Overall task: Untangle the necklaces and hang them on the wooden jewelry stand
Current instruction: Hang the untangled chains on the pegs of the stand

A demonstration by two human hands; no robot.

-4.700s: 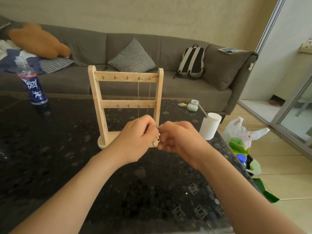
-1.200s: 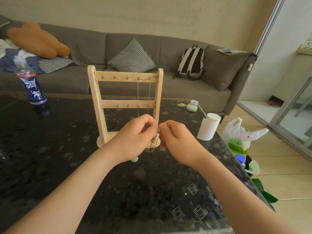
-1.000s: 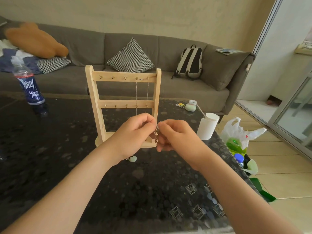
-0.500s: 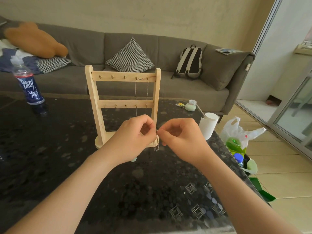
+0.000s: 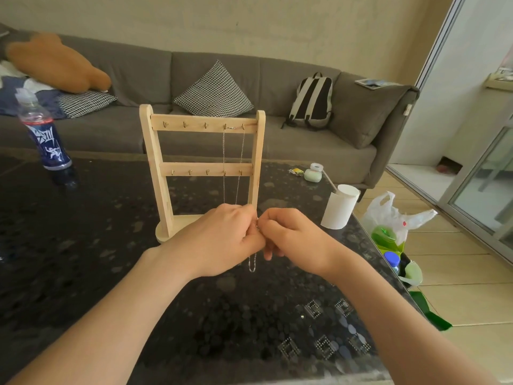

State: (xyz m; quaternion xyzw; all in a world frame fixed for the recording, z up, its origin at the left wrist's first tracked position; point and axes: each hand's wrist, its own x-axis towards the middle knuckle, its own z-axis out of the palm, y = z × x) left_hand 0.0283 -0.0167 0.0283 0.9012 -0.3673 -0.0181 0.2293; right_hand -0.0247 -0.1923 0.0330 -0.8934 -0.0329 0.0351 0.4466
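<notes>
While working above table (image 5: 83,273), before stand (image 5: 155,162) with one necklace (image 5: 223,162) hung: untangling.
With left hand (image 5: 219,240) and right hand (image 5: 294,237) both curled, pinches thin chain (image 5: 252,263) between them, loop dangling below; could cinch tangle tighter if tugged hard, or snap it.

I saw the stand (image 5: 206,169) on the tabletop (image 5: 83,245), bottle (image 5: 45,134) far left, cup (image 5: 340,208) right, sofa (image 5: 277,79) behind them all.
</notes>
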